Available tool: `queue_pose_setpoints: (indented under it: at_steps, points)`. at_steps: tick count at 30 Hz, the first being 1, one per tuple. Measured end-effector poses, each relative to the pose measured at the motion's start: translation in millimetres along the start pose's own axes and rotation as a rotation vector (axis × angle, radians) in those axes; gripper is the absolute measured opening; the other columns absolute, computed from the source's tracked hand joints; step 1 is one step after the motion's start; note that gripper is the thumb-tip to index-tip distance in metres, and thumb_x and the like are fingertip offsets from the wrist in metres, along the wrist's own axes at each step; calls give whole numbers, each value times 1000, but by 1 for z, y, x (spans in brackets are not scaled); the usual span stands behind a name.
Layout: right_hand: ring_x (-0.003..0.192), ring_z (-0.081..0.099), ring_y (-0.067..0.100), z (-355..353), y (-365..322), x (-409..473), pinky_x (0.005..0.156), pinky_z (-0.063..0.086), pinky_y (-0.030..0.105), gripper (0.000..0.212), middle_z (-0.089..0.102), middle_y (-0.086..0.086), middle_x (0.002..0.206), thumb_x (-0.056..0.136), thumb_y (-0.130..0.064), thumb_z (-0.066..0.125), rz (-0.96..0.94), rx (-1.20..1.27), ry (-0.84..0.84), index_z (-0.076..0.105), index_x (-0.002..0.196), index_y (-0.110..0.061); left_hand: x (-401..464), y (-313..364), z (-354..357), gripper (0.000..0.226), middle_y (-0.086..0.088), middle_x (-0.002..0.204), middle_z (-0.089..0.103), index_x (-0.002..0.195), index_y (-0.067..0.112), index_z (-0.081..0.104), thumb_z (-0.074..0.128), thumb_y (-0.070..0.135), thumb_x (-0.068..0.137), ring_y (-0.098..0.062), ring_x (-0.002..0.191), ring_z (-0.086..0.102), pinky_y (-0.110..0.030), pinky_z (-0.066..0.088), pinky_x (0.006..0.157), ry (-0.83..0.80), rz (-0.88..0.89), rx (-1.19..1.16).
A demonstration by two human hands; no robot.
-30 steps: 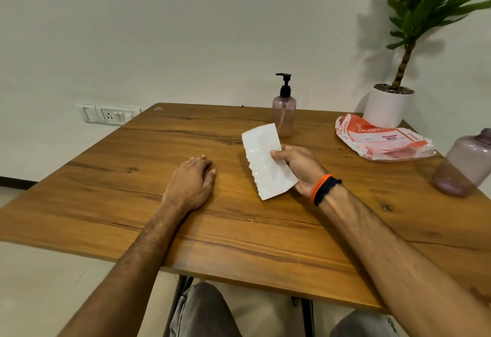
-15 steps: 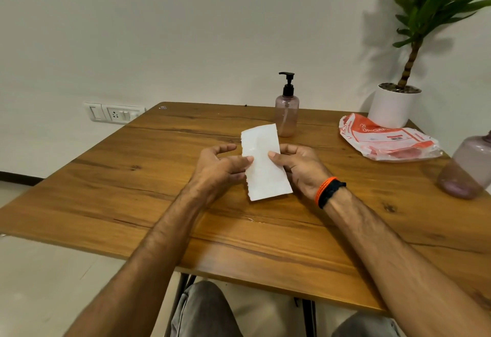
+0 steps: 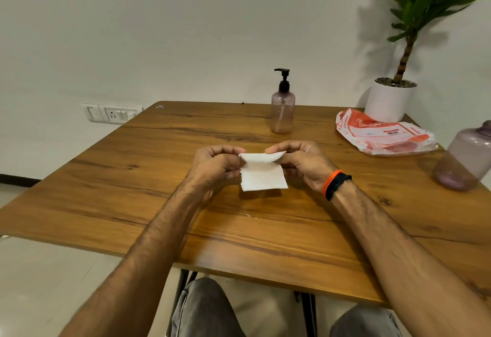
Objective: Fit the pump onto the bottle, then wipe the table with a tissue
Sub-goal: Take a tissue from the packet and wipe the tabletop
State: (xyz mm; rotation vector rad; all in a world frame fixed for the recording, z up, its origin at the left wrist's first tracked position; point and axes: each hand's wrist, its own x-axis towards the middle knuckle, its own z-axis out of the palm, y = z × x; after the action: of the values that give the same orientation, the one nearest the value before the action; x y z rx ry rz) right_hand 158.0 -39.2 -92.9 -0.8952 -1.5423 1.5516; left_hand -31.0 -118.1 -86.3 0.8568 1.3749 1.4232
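Head view: 1 soft white tissue (image 3: 263, 174), folded over into a near square, hangs just above the middle of a glossy wood-grain table (image 3: 132, 190). The left hand (image 3: 215, 168) and right hand (image 3: 303, 164) face each other, each pinching 1 top corner with curled fingers. Behind stands 1 translucent pink bottle (image 3: 283, 111) with 1 black pump (image 3: 283, 80) fitted.
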Motion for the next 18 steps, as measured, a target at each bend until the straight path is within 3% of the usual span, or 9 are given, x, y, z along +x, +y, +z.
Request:
queue_pose_setpoints:
  at_steps: [3,6,8,11,13,15,18]
  points:
    - [92,68,17,0,-1,-1,73,58,26,30,77,0,90,85,4,61,-57,-57,-33,78,72,-17,3,-1,0,20,-13,86,73,83,7,72,58,-8,84,-18,74,69,-23,60,58,23,-18,-61]
    - [85,70,11,0,-1,-2,63,53,17,30,77,3,90,84,1,55,-88,-42,-55,79,71,-13,6,-1,-1,22,-11,84,70,90,5,71,49,0,85,-19,74,68,-23,59,58,33,-62,-110]
    - [85,71,9,-1,0,-1,64,52,16,21,77,5,92,82,-5,61,-110,-51,-66,79,74,-11,6,-1,0,16,-11,83,70,93,3,70,57,9,85,-18,70,68,-23,57,57,22,-85,-127]
    - [97,70,15,-3,4,2,76,54,25,5,76,4,97,77,-10,76,-113,-106,-65,79,78,-15,5,-1,2,21,-16,94,75,91,6,71,81,12,74,-25,83,74,-33,61,72,30,-71,-74]
    - [96,71,19,-3,5,2,78,56,30,11,76,3,96,69,-12,82,-123,-137,-39,79,79,-16,3,-2,4,26,-17,98,75,91,8,71,84,6,68,-26,87,74,-36,62,75,39,-47,-32]
    - [93,71,19,-3,6,2,79,58,33,18,76,4,94,65,-11,85,-152,-166,-1,77,81,-17,1,-3,6,34,-17,103,73,97,7,69,85,2,67,-26,91,73,-32,61,67,63,-23,-23]
    - [89,73,18,-1,4,2,72,60,31,39,76,3,90,62,-12,87,-140,-153,32,69,96,-18,0,-2,8,45,-17,110,69,108,7,65,85,3,67,-28,98,70,-29,58,63,116,5,26]
